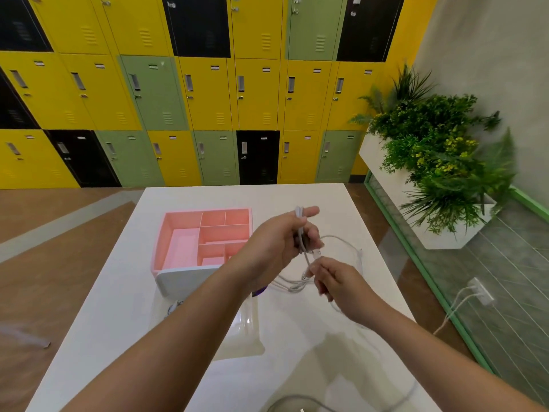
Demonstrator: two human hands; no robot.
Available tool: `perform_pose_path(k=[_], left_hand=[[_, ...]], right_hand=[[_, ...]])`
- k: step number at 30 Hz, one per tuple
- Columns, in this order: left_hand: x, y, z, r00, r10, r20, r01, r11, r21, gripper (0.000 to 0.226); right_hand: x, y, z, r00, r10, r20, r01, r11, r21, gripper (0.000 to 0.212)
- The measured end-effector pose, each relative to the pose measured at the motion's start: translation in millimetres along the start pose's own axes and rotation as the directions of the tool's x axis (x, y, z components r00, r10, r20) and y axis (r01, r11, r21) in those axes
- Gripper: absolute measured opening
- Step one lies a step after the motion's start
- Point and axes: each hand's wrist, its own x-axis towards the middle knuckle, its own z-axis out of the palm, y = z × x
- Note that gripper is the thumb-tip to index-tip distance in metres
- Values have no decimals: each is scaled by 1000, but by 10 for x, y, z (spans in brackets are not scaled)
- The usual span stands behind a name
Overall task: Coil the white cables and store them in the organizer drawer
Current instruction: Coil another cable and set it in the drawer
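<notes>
The white cable (307,257) is bunched in loops within the curled fingers of the left hand (274,243), one strand dropping toward five o'clock into the pinching right hand (341,285), the pink organizer drawer (184,242) at nine o'clock on the white table (312,197).

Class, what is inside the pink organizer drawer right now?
Bare pink compartment floors show in the pink organizer drawer, nothing on them. The left hand and wrist cover its near right corner, hiding what lies there.

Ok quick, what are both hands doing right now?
Left hand: closed, gripping the looped white cable.
Right hand: closed, pinching the same cable lower down.
</notes>
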Motion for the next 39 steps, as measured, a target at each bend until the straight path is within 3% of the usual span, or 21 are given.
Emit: perform_pose_path(k=[6, 12, 18, 22, 25, 31, 36, 39], left_hand=[[87, -115, -27, 990, -30, -139, 43, 995, 91, 36], [76, -239, -96, 992, -2, -123, 42, 944, 328, 33], [66, -369, -188, 995, -89, -45, 99, 868, 486, 52], [20, -437, -220, 982, -188, 9, 149, 804, 575, 58], [-35, -463, -228, 973, -228, 23, 168, 778, 605, 63], [-82, -454, -202, 982, -172, 85, 79, 766, 638, 25], [-85, -432, -239, 972, -192, 135, 62, 765, 641, 28], [-68, -410, -239, 978, -168, 123, 63, 802, 594, 28]], right_hand=[[-173, -282, 57, 994, 2, 112, 33, 951, -307, 30], [-206, -705, -174, 985, -21, 173, 120, 802, -585, 31], [-181, -952, -383, 972, -131, 193, 231, 638, -734, 18], [-75, -970, -522, 968, -195, 157, 245, 600, -762, 19], [39, -888, -601, 946, -240, 219, 321, 590, -741, 17], [184, -671, -619, 884, -401, 241, 448, 577, -683, 14], [192, -577, -579, 840, -514, 173, 459, 504, -732, 10], [210, -561, -592, 846, -502, 179, 477, 564, -674, 10]])
